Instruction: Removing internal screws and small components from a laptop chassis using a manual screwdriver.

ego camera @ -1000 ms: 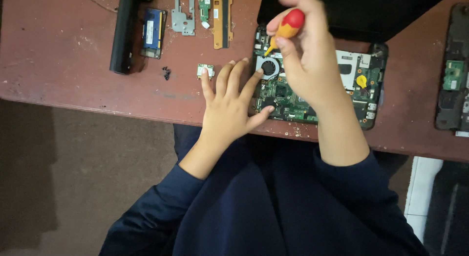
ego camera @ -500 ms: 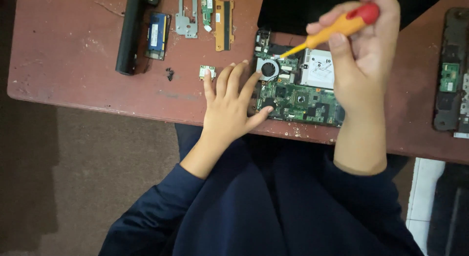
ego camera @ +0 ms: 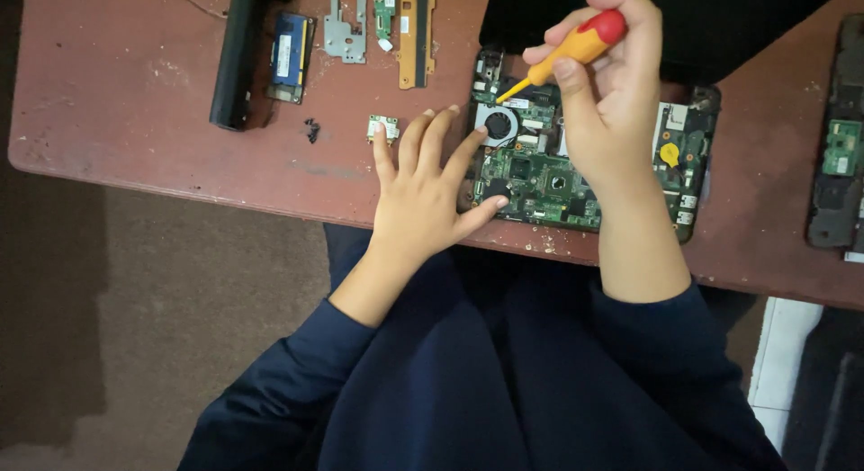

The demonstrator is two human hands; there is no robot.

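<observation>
At the far left of the reddish table (ego camera: 135, 120), a long black battery bar (ego camera: 236, 57) is laid beside a blue memory module (ego camera: 290, 46), and next to these a grey metal bracket (ego camera: 345, 23), a narrow green board (ego camera: 385, 8) and an orange-brown strip board (ego camera: 417, 39) are set out in a row; a small loose card (ego camera: 383, 127) lies just below them. These parts appear already to have been taken out, so the stripping-down is judged well advanced, while the green mainboard (ego camera: 540, 179), with its round fan (ego camera: 497, 125), is still seated in its black case near the table's front edge. The left hand (ego camera: 423, 201) is spread open and flat, its fingertips pressed on the board's left edge beside the fan. Further right, the right hand (ego camera: 612, 84) is closed around a screwdriver with a red and yellow handle (ego camera: 576, 46), its tip lowered to a point just above the fan. Compared with half a second ago, the screwdriver has been brought down and leftward towards the fan, and the right hand has moved with it; the left hand has stayed put. At the far right, another opened dark device (ego camera: 837, 147) is seen.
</observation>
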